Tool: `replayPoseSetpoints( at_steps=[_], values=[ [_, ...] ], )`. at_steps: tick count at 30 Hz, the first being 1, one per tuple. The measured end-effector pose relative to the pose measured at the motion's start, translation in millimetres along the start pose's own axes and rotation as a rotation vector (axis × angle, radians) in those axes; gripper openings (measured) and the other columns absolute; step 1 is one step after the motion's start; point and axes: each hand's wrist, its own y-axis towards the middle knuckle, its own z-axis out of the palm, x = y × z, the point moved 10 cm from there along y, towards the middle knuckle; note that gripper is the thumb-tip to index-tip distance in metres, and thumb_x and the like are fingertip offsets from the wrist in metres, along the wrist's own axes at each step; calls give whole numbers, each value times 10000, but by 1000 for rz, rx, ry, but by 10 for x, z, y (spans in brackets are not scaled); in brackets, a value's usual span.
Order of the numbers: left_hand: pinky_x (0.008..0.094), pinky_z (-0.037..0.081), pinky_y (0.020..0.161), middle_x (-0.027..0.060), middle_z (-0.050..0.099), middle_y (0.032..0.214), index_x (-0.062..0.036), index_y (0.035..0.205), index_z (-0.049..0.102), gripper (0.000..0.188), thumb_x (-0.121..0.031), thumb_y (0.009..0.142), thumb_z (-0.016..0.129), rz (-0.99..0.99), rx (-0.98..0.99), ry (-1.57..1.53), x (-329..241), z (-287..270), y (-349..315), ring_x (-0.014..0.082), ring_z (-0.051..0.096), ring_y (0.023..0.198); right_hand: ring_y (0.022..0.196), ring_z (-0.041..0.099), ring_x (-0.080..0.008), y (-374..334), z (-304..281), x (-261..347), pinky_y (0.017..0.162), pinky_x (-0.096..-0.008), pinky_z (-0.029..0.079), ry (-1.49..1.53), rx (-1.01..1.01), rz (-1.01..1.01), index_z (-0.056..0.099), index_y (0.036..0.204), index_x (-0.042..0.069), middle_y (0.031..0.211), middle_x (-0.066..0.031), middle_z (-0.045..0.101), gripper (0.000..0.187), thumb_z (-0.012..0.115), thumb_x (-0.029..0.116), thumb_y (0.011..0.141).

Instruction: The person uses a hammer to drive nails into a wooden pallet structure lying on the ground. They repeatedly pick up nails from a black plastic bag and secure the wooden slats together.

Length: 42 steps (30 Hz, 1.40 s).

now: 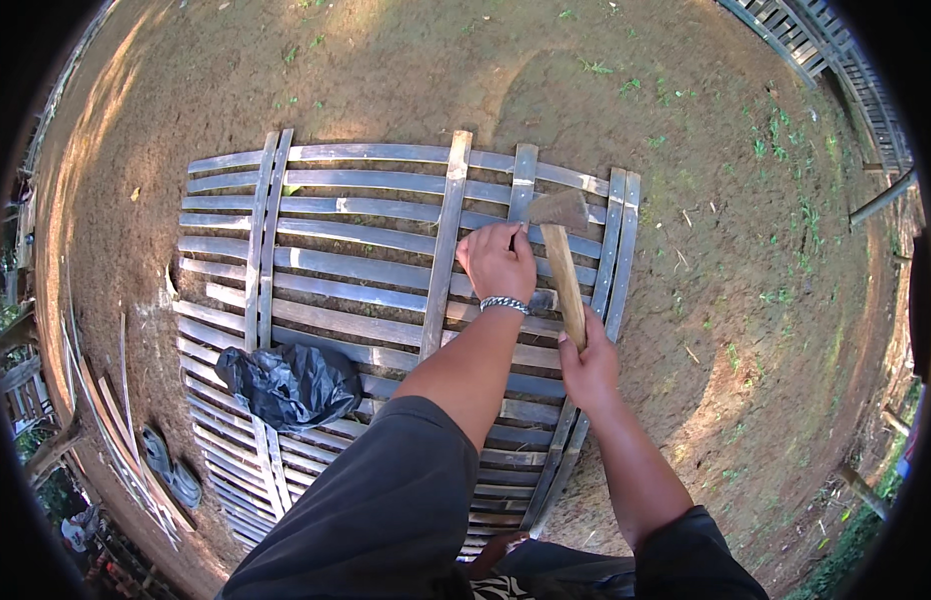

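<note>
A slatted panel of grey wooden strips point(361, 235) lies on the ground before me, with crosspieces running over the slats. My right hand point(592, 368) is wrapped round the lower handle of a hatchet point(562, 265), which has a pale wooden handle and a dull, broad metal head. That head hovers over the panel's far right part, just right of my left hand point(499, 262). The fingers of my left hand are pinched together over the slats, between two crosspieces; whatever they hold is too small or hidden to make out. A chain bracelet circles my left wrist.
A crumpled black plastic bag point(291, 385) rests on the panel's left part. Loose long strips point(126, 430) and a pair of grey shoes point(172, 468) lie on the bare soil to the left. A slatted wooden fence point(851, 70) stands at the far right.
</note>
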Motion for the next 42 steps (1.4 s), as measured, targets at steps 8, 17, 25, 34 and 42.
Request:
replayPoseSetpoints(
  at_steps=[8,17,25,34,42],
  values=[
    [404,405,976,40,742,917,-122,884,735,34,-145,867,752,-13,-39,17,13,-4,-7,241,680,941,913,726,-240,-68,26,-90,818,-368,560,14,-40,-57,489,1462,23,1063,-155,710,509,635,146,990],
    [412,394,977,5,718,929,-136,876,747,32,-153,882,720,-17,-19,18,42,-4,-27,222,654,953,1065,720,-401,-139,258,-336,905,-438,550,217,52,158,510,1433,59,1105,-239,716,490,636,162,971],
    [405,408,967,17,726,907,-129,888,735,29,-143,871,716,13,-55,21,7,-4,-18,230,660,938,840,708,-248,-45,238,-186,781,-382,563,64,-34,-84,472,1470,6,1056,-153,703,522,626,89,979],
    [402,407,950,20,705,917,-120,871,749,46,-157,876,723,-27,-34,2,84,15,-17,232,646,932,1030,681,-486,22,56,-88,890,-520,552,-82,-11,-10,517,1431,92,1082,-292,702,487,626,133,958],
    [405,391,930,10,672,899,-138,860,760,47,-171,869,728,-70,13,5,69,22,-13,225,634,931,1042,686,-478,17,104,-56,884,-501,560,4,-19,-12,512,1444,86,1102,-289,703,504,638,145,960]
  ],
)
